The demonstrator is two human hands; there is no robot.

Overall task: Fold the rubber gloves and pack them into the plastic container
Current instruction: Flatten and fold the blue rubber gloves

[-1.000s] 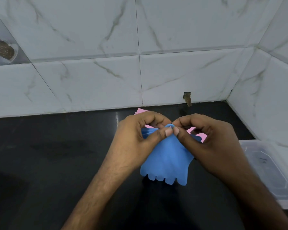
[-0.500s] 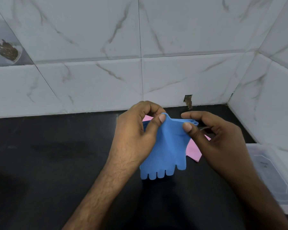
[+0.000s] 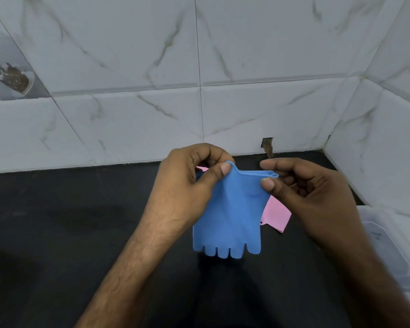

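Holding blue glove (image 3: 230, 209) by cuff above counter (image 3: 81, 221): left hand (image 3: 187, 185) and right hand (image 3: 310, 192) each pinch one cuff corner, fingers clamped. Glove fingertips hang down. Pink glove (image 3: 276, 215) lies behind. Container (image 3: 388, 245) at right. Advice: keep cuff taut, level; lay flat before folding.

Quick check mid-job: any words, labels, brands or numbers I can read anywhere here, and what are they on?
None readable.
plastic container: a faint dark mark on its lid, too blurred to read.
blue glove: no print visible.
pink glove: no print visible.
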